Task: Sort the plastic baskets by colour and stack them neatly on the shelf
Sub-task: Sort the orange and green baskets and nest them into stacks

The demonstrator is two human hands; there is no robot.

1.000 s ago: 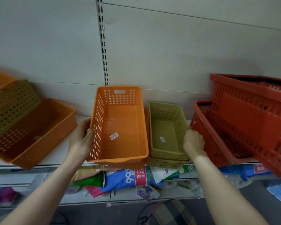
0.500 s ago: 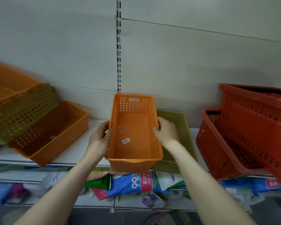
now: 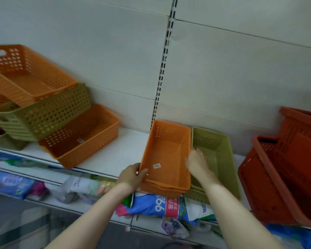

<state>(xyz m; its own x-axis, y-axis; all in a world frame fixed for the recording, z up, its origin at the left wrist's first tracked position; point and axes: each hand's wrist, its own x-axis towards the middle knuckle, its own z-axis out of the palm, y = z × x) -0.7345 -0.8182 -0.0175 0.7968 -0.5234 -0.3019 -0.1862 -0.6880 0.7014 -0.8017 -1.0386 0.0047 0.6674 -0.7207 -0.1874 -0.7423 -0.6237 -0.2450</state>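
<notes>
An orange perforated basket (image 3: 166,155) sits nested on other orange ones at the white shelf's (image 3: 115,155) front edge. My left hand (image 3: 133,175) grips its near-left corner, thumb over the rim. My right hand (image 3: 198,161) is blurred, fingers apart, at the basket's right wall, over a green basket (image 3: 217,150) standing beside it. At the left, an orange basket (image 3: 82,135) lies tilted on the shelf, with a green basket (image 3: 48,114) and a larger orange one (image 3: 21,72) piled askew above it.
Red baskets (image 3: 291,169) lean in a stack at the right end of the shelf. A slotted upright (image 3: 164,65) runs up the white back panel. The lower shelf holds packaged goods, among them a blue and white bag (image 3: 162,205).
The view has swung left and tilted. My right hand has come off the orange basket's right rim and now hovers open beside it. My left hand has slid to the near-left corner.
</notes>
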